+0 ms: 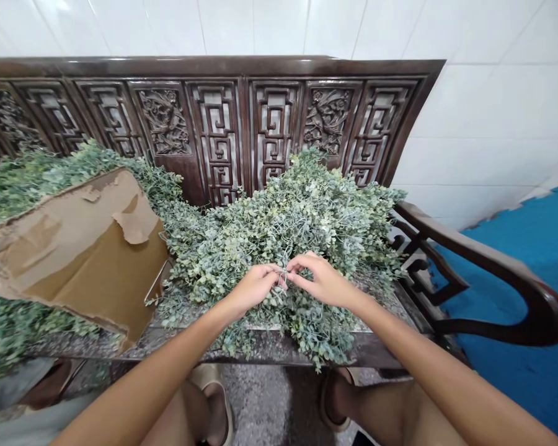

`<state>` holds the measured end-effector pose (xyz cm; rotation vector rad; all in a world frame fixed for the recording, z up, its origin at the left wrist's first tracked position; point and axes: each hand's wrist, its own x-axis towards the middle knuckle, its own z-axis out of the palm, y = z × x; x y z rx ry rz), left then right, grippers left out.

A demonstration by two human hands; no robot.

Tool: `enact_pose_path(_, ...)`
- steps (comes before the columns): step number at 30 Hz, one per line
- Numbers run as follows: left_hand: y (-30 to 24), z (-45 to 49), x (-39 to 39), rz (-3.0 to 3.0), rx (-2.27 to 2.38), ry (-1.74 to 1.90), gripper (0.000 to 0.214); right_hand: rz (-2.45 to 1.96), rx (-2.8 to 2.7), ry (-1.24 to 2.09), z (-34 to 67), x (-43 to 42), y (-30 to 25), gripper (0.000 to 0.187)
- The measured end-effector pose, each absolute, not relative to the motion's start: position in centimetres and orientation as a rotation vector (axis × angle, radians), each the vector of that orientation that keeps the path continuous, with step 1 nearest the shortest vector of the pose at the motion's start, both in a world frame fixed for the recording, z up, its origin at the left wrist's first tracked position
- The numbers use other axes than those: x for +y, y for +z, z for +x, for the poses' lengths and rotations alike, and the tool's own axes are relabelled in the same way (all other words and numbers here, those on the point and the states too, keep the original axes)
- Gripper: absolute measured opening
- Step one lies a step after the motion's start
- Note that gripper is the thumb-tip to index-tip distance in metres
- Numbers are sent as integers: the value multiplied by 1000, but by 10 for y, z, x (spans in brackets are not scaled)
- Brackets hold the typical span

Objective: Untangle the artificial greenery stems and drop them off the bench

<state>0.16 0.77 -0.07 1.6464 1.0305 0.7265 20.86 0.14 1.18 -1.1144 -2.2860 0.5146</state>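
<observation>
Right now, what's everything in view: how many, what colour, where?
Carved bench: one, dark brown, mid-frame
Leafy stems: uncountable, grey-green, heaped on bench
Cardboard piece: one, brown, left, on stems
Bent wire: one, silvery, cardboard's right edge
Wall: one, white, behind bench
Blue surface: one, blue, right of bench
Floor: one, grey, bottom
Fabric: count unclear, grey, bottom left
Sandals: two, beige, bottom centre
Forearms: two, bare, lower frame
Legs: two, bare, bottom
Left hand: one, bare, centre, pinching stems
Right hand: one, bare, centre, at stems
</observation>
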Motion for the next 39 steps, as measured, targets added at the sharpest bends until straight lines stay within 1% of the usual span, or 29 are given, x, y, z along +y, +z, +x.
enact_pose_path(3, -1, 2, 6, 1636, 1067, 736, 27, -1131, -2292, 385, 206, 1, 10, 11)
enact_pose_path(7, -5, 2, 8, 1717, 1115, 801, 36, -1150, -2326, 247, 204, -1, 12, 11)
enact_pose_path(10, -8, 2, 11, 1802, 1120, 799, 33, -1167, -2352, 170, 202, -5, 14, 13)
enact_pose_path(16, -7, 5, 8, 1854, 1094, 771, 34, -1229, -2362, 11, 194, -10, 16, 13)
enact_pose_path(20, 0, 7, 7, 1839, 1097, 792, 33, -1261, -2322, 47, 187, -10, 19, 15)
enact_pose_path(23, 8, 7, 5, 1815, 1105, 810, 33, -1269, -2257, 71, 183, -5, 21, 13)
enact_pose_path(27, 19, 3, -7, 1807, 1107, 753, 32, -1330, -2091, 53, 193, 13, 17, 12)
enact_pose_path(31, 30, -14, -14, 1828, 1088, 688, 38, -1340, -2024, 81, 215, 25, 12, 12)
enact_pose_path(36, 38, -45, -3, 1841, 1061, 780, 31, -1289, -2057, 186, 220, 16, 7, 13)
enact_pose_path(39, 40, -57, -1, 1905, 1109, 768, 32, -1283, -2055, 256, 218, 13, 3, 13)
